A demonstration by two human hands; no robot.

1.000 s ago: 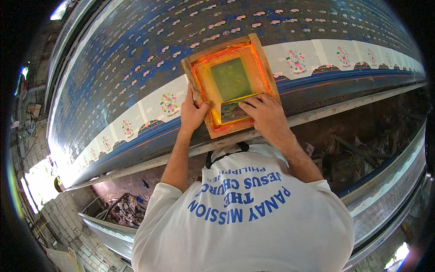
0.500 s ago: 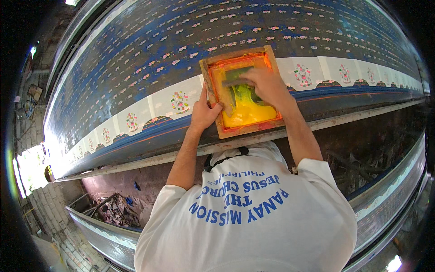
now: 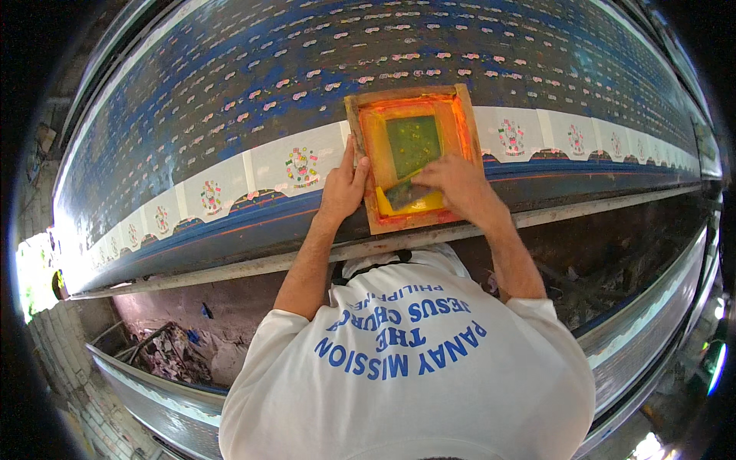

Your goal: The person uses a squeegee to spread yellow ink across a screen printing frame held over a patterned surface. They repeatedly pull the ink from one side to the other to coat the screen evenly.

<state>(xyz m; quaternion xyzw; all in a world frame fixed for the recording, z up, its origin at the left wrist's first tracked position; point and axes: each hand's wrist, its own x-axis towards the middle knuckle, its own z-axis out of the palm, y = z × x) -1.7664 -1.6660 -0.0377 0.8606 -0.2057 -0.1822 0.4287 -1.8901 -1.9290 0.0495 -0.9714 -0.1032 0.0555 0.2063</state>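
Observation:
A wooden screen frame with an orange-stained inner border and a green mesh lies over the row of white printed pieces. My left hand grips the frame's left rail, thumb along it. My right hand is closed on a dark flat squeegee at the lower end of the screen, slightly tilted across it, beside a pool of yellow ink. The fingertips on the squeegee are a little blurred.
The long dark printing table bears rows of small pink-and-white marks. A metal rail runs along its near edge. Below is a trough with rags and scraps, and another long metal-sided table lies behind it.
The squeegee went up the screen half a second ago, with yellow ink spread beneath it, and is now back low, leaving the green mesh showing. My left hand stays on the frame.

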